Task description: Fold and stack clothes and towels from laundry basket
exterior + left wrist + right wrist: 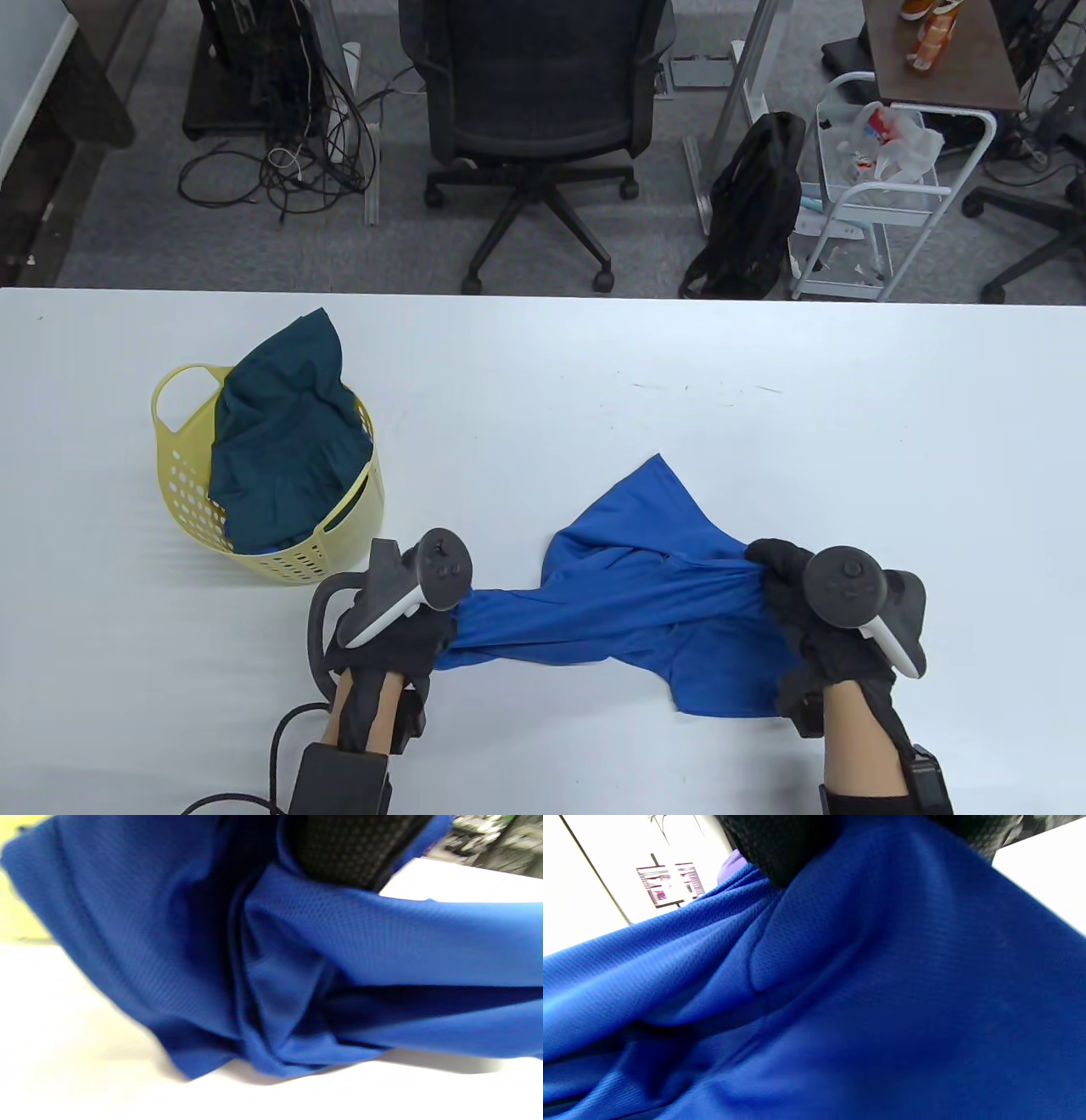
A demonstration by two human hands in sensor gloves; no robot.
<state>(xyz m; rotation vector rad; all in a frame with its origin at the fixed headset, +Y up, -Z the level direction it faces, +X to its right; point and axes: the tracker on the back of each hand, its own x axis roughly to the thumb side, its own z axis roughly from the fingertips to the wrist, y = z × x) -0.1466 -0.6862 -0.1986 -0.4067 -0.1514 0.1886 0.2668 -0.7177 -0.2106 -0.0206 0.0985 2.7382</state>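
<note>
My left hand (399, 624) and right hand (806, 611) each clutch an end of the blue shirt (628, 586), stretched between them to untwist it; the basket (191, 484) sits beyond my left.

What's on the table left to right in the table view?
Yellow perforated plastic laundry basket holding a dark teal garment → left hand gripping one end of the bright blue mesh shirt → right hand gripping its other end.
</note>
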